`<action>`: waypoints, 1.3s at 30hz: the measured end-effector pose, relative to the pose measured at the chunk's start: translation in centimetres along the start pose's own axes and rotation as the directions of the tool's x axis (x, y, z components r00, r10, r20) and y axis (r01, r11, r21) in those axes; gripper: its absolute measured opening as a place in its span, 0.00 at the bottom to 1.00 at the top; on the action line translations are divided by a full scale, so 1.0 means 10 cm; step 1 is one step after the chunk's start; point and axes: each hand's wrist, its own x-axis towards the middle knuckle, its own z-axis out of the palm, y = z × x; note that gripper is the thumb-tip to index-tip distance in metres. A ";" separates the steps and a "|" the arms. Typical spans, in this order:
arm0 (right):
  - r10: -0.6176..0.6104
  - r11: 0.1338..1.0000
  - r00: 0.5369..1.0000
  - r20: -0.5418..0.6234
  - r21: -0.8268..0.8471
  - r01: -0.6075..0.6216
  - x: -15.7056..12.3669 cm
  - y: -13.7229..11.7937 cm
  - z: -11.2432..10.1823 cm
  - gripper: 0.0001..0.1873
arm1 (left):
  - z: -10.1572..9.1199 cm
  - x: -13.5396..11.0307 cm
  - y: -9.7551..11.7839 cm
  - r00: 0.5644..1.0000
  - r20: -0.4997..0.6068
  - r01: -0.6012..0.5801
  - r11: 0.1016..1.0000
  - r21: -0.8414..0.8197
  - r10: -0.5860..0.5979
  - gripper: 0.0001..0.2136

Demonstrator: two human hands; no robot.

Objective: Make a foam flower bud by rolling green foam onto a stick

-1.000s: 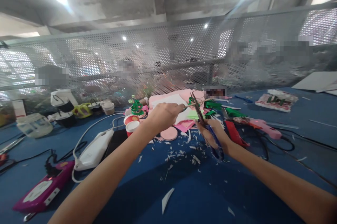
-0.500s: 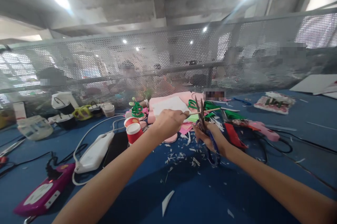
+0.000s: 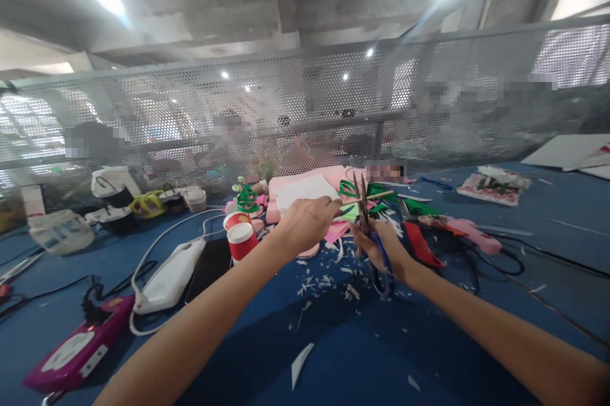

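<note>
My left hand (image 3: 307,223) is closed, pinching a thin pale wooden-looking stick (image 3: 386,194) that points right. My right hand (image 3: 381,244) is wrapped round a pair of scissors (image 3: 380,252) with dark blue handles, its blades upright. The stick crosses the blades, which stand slightly apart; whether they touch it I cannot tell. Behind my hands lie white paper (image 3: 305,191) on pink sheets (image 3: 340,175) and green ribbon strips (image 3: 381,192). White paper scraps (image 3: 351,291) are scattered on the blue table below the hands.
Red-and-white cups (image 3: 241,241) stand left of my left forearm, beside a black phone-like slab (image 3: 210,269), a white power strip (image 3: 171,274) and a purple power strip (image 3: 81,342). A pink glue gun (image 3: 471,234) with a cable lies right. A perforated metal screen (image 3: 305,101) rises behind.
The scissor blades' tips have come slightly closer together. The stick's far end has tipped up a little. Both hands stay almost in place.
</note>
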 end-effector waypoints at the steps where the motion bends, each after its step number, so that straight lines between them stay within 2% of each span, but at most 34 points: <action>1: -0.009 1.000 1.000 0.005 -0.016 0.009 0.00 -0.01 0.00 0.18 | 0.00 0.01 -0.03 1.000 -0.006 -0.003 1.000 -0.031 0.003 0.14; 6: -0.060 0.992 0.998 -0.001 -0.108 0.060 -0.01 -0.03 -0.01 0.14 | -0.02 0.03 -0.13 1.000 -0.004 -0.020 0.985 -0.170 0.020 0.15; 11: -0.077 0.990 0.997 -0.003 -0.122 0.076 -0.02 -0.04 0.00 0.12 | -0.04 0.02 -0.16 1.000 -0.023 -0.013 0.978 -0.207 0.008 0.16; 14: -0.098 0.986 0.995 -0.022 -0.139 0.094 -0.02 -0.03 0.00 0.13 | -0.04 0.01 -0.15 0.999 -0.036 0.000 0.985 -0.170 -0.006 0.16; 21: -0.155 0.967 0.986 -0.059 -0.214 0.139 -0.01 0.00 0.01 0.14 | -0.07 0.01 -0.12 0.990 -0.058 0.118 0.986 -0.117 -0.126 0.14; 24: -0.136 0.972 0.988 -0.069 -0.204 0.119 -0.03 0.00 0.02 0.15 | -0.07 -0.01 -0.11 0.992 -0.057 0.107 0.993 -0.052 -0.110 0.14; 31: -0.080 0.985 0.995 -0.063 -0.159 0.069 -0.05 -0.02 0.02 0.16 | -0.03 -0.07 -0.06 0.994 -0.108 -0.009 0.990 0.144 0.025 0.15; 36: -0.034 0.993 0.997 -0.075 -0.118 0.025 -0.04 -0.03 0.02 0.18 | -0.03 -0.05 -0.09 0.993 -0.109 0.045 0.993 0.110 -0.033 0.15; 39: -0.050 0.992 0.997 -0.055 -0.118 0.043 -0.03 -0.05 0.02 0.19 | -0.04 -0.04 -0.11 0.995 -0.094 0.052 0.996 0.077 -0.045 0.14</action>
